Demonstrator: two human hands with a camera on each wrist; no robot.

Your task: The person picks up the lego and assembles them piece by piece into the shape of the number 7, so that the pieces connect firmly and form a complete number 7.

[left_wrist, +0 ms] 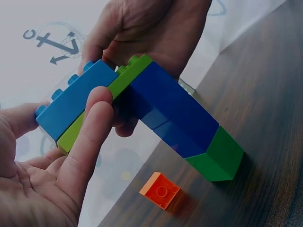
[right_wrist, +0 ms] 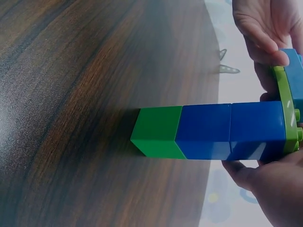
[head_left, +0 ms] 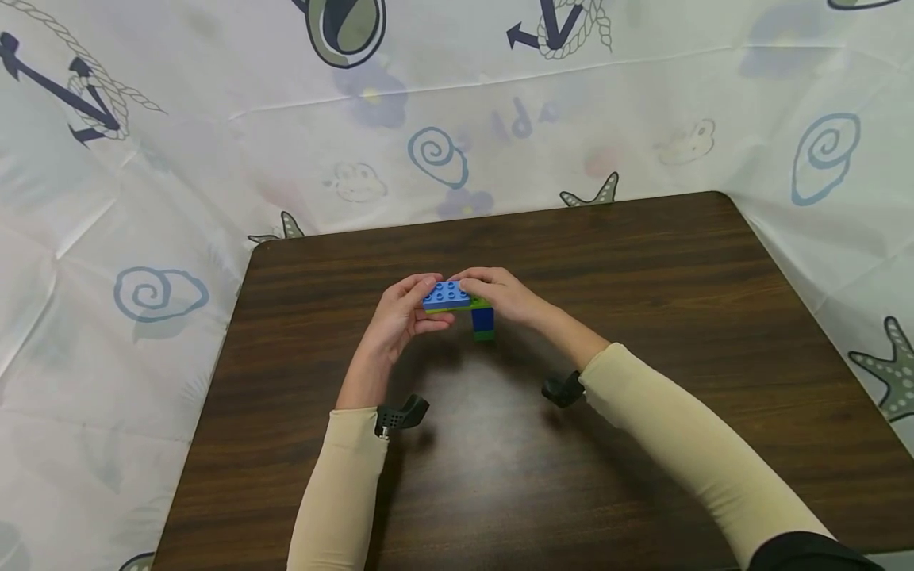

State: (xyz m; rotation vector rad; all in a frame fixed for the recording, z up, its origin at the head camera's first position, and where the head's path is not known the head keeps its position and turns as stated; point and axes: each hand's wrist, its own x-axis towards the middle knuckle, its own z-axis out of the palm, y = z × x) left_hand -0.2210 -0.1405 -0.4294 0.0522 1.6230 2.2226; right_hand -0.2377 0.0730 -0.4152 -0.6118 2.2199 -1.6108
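Note:
A small build of toy bricks stands on the table. From the bottom it has a green brick [right_wrist: 157, 131], two dark blue bricks [left_wrist: 165, 111] and a thin lime green plate [right_wrist: 285, 109] that juts out leftward. A light blue brick [head_left: 447, 296] with studs on top sits on the jutting part. My left hand [head_left: 395, 321] grips the free end, thumb at the light blue brick and fingers along and under the plate. My right hand [head_left: 508, 296] holds the build at the top from the other side, its thumb near the studs; some fingers are hidden behind the bricks.
An orange brick [left_wrist: 161, 190] lies tipped on the table behind the build, its hollow underside showing. The dark wooden table [head_left: 643, 317] ends at a printed white cloth [head_left: 500, 143] at the back. Black cameras [head_left: 403, 412] are worn at both wrists.

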